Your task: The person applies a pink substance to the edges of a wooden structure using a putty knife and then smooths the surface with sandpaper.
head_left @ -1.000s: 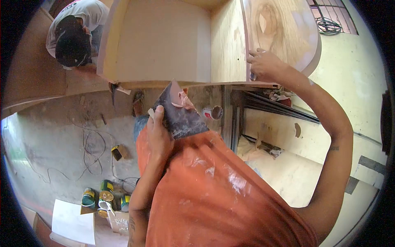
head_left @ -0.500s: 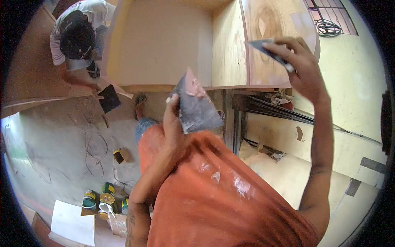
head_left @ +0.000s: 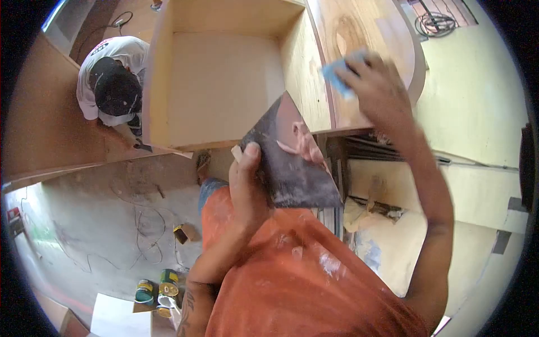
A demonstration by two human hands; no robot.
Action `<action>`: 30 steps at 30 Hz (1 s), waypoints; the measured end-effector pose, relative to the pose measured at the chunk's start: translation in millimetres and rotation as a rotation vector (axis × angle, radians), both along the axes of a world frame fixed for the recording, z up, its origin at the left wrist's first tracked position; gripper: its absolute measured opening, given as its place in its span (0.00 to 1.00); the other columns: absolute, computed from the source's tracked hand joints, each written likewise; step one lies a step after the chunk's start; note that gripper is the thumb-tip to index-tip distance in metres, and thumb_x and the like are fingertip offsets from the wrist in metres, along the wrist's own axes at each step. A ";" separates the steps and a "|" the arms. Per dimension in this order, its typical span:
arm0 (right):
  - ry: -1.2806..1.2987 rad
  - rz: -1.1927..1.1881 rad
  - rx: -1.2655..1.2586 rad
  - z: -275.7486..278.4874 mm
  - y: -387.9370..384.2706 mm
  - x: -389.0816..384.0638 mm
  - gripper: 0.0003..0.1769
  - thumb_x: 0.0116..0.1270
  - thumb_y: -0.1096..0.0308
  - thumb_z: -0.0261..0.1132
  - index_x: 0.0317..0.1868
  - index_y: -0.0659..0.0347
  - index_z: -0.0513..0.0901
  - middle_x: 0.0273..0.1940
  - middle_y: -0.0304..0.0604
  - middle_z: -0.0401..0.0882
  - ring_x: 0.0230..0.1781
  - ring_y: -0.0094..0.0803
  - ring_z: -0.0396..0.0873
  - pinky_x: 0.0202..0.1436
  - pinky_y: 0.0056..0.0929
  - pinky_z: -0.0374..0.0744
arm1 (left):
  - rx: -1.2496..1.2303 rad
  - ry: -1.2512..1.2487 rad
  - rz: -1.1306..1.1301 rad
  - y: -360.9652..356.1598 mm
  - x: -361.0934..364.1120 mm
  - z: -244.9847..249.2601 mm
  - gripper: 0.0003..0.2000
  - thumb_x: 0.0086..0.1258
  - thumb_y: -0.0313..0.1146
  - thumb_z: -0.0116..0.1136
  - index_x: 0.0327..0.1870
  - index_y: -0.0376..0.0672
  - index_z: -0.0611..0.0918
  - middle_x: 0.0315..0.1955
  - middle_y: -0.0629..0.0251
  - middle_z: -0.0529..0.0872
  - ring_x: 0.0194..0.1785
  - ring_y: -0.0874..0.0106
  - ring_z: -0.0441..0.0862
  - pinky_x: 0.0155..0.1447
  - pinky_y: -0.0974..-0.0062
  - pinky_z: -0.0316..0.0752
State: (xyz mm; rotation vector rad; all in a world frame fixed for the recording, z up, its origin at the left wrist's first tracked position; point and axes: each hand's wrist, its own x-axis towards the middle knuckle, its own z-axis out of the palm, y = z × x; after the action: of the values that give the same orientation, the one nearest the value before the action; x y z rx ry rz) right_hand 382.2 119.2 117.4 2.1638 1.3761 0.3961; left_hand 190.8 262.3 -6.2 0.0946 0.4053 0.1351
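Observation:
My left hand (head_left: 250, 185) grips a dark, flat putty spreader (head_left: 297, 188), thumb on its face and the blade held up in front of my chest. Pinkish putty (head_left: 306, 143) is smeared along the blade's right edge. Blurred by motion, my right hand (head_left: 382, 92) is closed on a second putty spreader (head_left: 339, 73), whose blade looks light blue here. That blade overlaps the wood-grained panel (head_left: 370, 33) at the right side of an open wooden cabinet box (head_left: 224, 84).
A person in a white shirt and dark cap (head_left: 115, 84) bends beside a brown panel (head_left: 45, 106) at the left. Paint cans (head_left: 145, 292) stand on the floor at lower left, near loose cords. A coiled cable (head_left: 435, 23) hangs by the window.
My right hand has moved left and lower along the panel, turning its spreader's face toward me. The left spreader sits further right and lower. The other person's dark spreader has moved up toward the panel edge.

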 end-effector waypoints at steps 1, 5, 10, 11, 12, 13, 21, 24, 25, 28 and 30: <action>-0.010 0.036 -0.036 -4.4 7.7 23.2 0.11 0.61 0.67 0.58 0.43 0.54 0.81 0.42 0.37 0.79 0.52 0.35 0.73 0.54 0.39 0.71 | 0.119 0.019 -0.065 4.2 -0.2 0.9 0.23 0.69 0.44 0.52 0.58 0.36 0.70 0.49 0.56 0.78 0.50 0.65 0.78 0.58 0.63 0.74; -0.161 -0.035 -0.433 -58.0 1.1 100.4 0.08 0.57 0.67 0.60 0.33 0.55 0.85 0.43 0.37 0.80 0.54 0.32 0.73 0.59 0.33 0.69 | 0.220 0.018 -0.064 4.6 -10.5 -12.2 0.23 0.71 0.43 0.52 0.56 0.31 0.72 0.49 0.56 0.79 0.52 0.66 0.80 0.59 0.65 0.75; -0.073 -0.087 -0.543 -91.6 -22.2 110.4 0.08 0.58 0.64 0.61 0.30 0.54 0.87 0.40 0.37 0.82 0.53 0.32 0.74 0.59 0.36 0.68 | 0.034 0.083 -0.039 8.4 -27.6 -51.8 0.23 0.72 0.43 0.50 0.58 0.32 0.72 0.51 0.57 0.79 0.53 0.66 0.79 0.61 0.64 0.74; -0.052 -0.095 -0.557 -94.2 -28.2 105.4 0.09 0.59 0.64 0.61 0.33 0.54 0.88 0.37 0.36 0.83 0.52 0.32 0.74 0.57 0.36 0.68 | 0.009 0.077 -0.026 10.4 -27.6 -49.7 0.22 0.72 0.42 0.49 0.58 0.33 0.72 0.52 0.57 0.79 0.53 0.66 0.79 0.61 0.65 0.73; -0.049 -0.090 -0.560 -96.8 -34.7 99.9 0.09 0.59 0.64 0.61 0.33 0.54 0.88 0.37 0.36 0.83 0.52 0.32 0.74 0.57 0.36 0.68 | -0.014 0.072 -0.015 11.6 -28.0 -48.1 0.21 0.73 0.42 0.48 0.58 0.33 0.72 0.52 0.57 0.79 0.53 0.66 0.79 0.61 0.65 0.73; 0.032 -0.085 -0.536 -98.4 -40.6 93.8 0.09 0.57 0.63 0.61 0.31 0.54 0.88 0.38 0.37 0.81 0.53 0.34 0.73 0.59 0.39 0.67 | -0.015 0.075 -0.013 12.6 -27.6 -46.7 0.21 0.73 0.42 0.48 0.58 0.33 0.72 0.52 0.57 0.79 0.53 0.66 0.79 0.61 0.65 0.73; 0.224 -0.084 -0.618 -74.1 -55.7 15.5 0.07 0.52 0.63 0.65 0.29 0.53 0.87 0.38 0.36 0.79 0.53 0.36 0.71 0.61 0.43 0.67 | 0.117 0.147 -0.053 5.9 -24.3 -69.5 0.23 0.70 0.47 0.50 0.58 0.39 0.73 0.46 0.58 0.81 0.50 0.64 0.79 0.58 0.65 0.74; 0.348 -0.099 -0.662 -50.2 -40.2 1.6 0.07 0.51 0.65 0.64 0.29 0.53 0.88 0.41 0.38 0.80 0.53 0.36 0.72 0.59 0.41 0.69 | 0.160 0.129 -0.058 6.4 -21.4 -67.7 0.22 0.71 0.47 0.49 0.57 0.39 0.73 0.46 0.57 0.81 0.48 0.63 0.80 0.57 0.65 0.75; 0.374 -0.324 -0.687 -34.5 -20.5 -1.7 0.09 0.52 0.68 0.63 0.34 0.55 0.88 0.42 0.39 0.80 0.53 0.37 0.73 0.59 0.39 0.69 | 0.166 0.125 -0.056 6.5 -20.2 -66.4 0.22 0.71 0.47 0.49 0.57 0.39 0.73 0.46 0.57 0.81 0.48 0.63 0.80 0.57 0.65 0.75; 0.255 -0.248 -0.186 20.0 0.8 -14.2 0.21 0.56 0.75 0.59 0.52 0.58 0.83 0.50 0.43 0.80 0.54 0.38 0.75 0.60 0.34 0.71 | 0.018 -0.008 -0.052 -0.5 -14.3 -57.7 0.21 0.74 0.45 0.46 0.57 0.37 0.73 0.49 0.60 0.80 0.53 0.68 0.80 0.61 0.67 0.74; 0.401 -0.171 0.220 23.1 0.8 -30.6 0.22 0.58 0.77 0.56 0.54 0.57 0.81 0.54 0.45 0.79 0.57 0.41 0.74 0.63 0.39 0.70 | -0.033 -0.014 -0.049 -2.9 -3.6 -46.2 0.21 0.75 0.46 0.46 0.59 0.39 0.72 0.50 0.60 0.81 0.53 0.67 0.80 0.61 0.67 0.75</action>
State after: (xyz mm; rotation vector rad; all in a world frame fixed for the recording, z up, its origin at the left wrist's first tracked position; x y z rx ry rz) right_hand 351.6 120.1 140.5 2.6266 1.3866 0.0478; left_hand 187.2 259.3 -52.3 0.0706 0.3905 0.0810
